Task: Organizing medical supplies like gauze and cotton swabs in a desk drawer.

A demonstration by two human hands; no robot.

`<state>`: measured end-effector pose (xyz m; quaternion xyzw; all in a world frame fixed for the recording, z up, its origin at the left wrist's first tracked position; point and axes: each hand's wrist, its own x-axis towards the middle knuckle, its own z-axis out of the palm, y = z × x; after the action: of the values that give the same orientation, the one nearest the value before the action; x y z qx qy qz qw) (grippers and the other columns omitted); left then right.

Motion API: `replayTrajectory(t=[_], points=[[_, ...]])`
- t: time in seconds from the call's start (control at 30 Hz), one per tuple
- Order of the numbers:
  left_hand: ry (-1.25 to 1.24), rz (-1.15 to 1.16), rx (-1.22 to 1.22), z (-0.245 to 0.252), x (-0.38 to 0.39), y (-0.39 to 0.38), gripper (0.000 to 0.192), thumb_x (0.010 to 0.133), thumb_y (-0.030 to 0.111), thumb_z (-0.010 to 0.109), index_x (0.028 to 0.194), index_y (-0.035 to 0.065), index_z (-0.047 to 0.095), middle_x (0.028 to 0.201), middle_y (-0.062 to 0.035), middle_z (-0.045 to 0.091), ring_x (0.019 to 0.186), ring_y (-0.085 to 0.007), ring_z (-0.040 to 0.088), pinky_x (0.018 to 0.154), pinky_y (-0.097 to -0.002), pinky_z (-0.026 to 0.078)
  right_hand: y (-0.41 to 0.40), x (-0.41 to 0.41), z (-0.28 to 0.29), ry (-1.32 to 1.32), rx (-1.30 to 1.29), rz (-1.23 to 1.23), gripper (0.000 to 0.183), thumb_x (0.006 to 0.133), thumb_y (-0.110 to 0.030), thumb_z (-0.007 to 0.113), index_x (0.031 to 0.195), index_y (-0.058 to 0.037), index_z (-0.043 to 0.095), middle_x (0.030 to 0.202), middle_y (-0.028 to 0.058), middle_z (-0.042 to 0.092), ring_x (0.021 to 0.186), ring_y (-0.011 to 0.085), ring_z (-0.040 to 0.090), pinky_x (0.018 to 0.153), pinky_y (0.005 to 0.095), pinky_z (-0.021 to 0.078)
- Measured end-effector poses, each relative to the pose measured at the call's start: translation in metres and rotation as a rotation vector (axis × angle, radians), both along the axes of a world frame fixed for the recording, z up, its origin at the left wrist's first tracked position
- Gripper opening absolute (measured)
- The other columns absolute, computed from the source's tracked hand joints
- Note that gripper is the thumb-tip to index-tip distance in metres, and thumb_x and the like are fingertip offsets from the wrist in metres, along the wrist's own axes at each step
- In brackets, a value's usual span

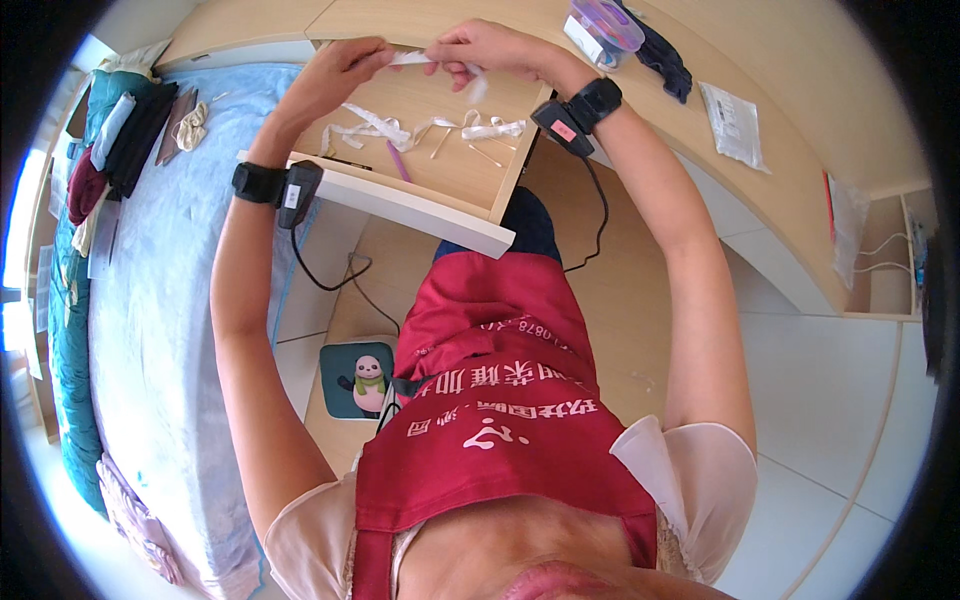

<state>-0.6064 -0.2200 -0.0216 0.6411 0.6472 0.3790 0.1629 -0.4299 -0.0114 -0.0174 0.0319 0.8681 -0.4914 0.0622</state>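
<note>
My left hand point(346, 66) and my right hand point(480, 52) are raised over the far part of an open wooden drawer point(420, 196). A white ribbon strip point(410, 58) is stretched between them, pinched in the fingers of both, and a loose end hangs below my right hand. More crumpled white ribbon point(382, 126) lies in the drawer, beside a purple stick point(399, 161), several cotton swabs point(486, 155) and a dark pen-like item point(346, 163) along the front edge.
On the desktop to the right are a clear tub with a purple lid point(611, 31), dark cloth point(666, 64) and a plastic packet point(731, 124). A bed with a pale blue cover point(172, 247) stands left, with folded clothes point(139, 142). A panda-printed box point(356, 379) is below the drawer.
</note>
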Motion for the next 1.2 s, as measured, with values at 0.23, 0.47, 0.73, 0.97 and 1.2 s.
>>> replayTrajectory(t=[0.23,0.47,0.73,0.97,1.2], points=[[-0.02,0.112,-0.152,-0.011,-0.035,-0.042,0.034,0.107,0.031,0.058,0.113,-0.0002,0.07,0.099,0.0024,0.07,0.094,-0.0092,0.058,0.089,-0.0263,0.047,-0.004,0.029,-0.033,-0.058,-0.32,-0.017,0.038,0.107,-0.036,0.057,0.108,-0.0008,0.07,0.078,-0.0034,0.058,0.074,0.0086,0.063,0.085,0.0296,0.0575],[-0.155,-0.015,0.101,-0.04,-0.009,-0.023,0.039,0.11,0.03,0.052,0.132,-0.0014,0.06,0.126,-0.0093,0.067,0.125,-0.022,0.06,0.109,-0.0342,0.044,-0.031,0.038,-0.031,0.063,-0.736,0.092,0.032,0.105,-0.027,0.062,0.12,0.0013,0.07,0.096,0.0041,0.073,0.092,0.0136,0.072,0.094,0.0337,0.0588],[-0.538,-0.011,0.068,-0.055,0.089,-0.007,0.035,0.113,0.029,0.042,0.124,-0.0007,0.056,0.092,-0.0023,0.058,0.087,-0.0108,0.056,0.078,-0.0276,0.045,-0.058,0.031,-0.015,0.528,-1.004,-0.184,0.039,0.103,-0.011,0.062,0.138,0.0047,0.058,0.129,0.0195,0.068,0.118,0.0276,0.068,0.11,0.0401,0.0533],[-0.521,0.078,0.06,-0.019,0.125,-0.025,0.031,0.113,0.027,0.045,0.102,0.0032,0.062,0.069,0.0077,0.037,0.061,-0.0042,0.032,0.055,-0.0235,0.026,-0.04,0.031,-0.037,0.718,-0.318,-0.332,0.037,0.104,-0.004,0.057,0.137,0.0114,0.055,0.119,0.0205,0.073,0.111,0.0259,0.072,0.101,0.0333,0.058],[-0.838,0.135,0.116,-0.005,0.062,-0.014,0.026,0.11,0.029,0.054,0.096,0.0085,0.063,0.07,0.0102,0.041,0.059,-0.0014,0.031,0.054,-0.0213,0.023,-0.068,0.054,-0.027,0.431,-0.389,-0.056,0.036,0.104,-0.004,0.055,0.137,0.011,0.057,0.117,0.0208,0.073,0.111,0.0243,0.072,0.099,0.0338,0.0578]])
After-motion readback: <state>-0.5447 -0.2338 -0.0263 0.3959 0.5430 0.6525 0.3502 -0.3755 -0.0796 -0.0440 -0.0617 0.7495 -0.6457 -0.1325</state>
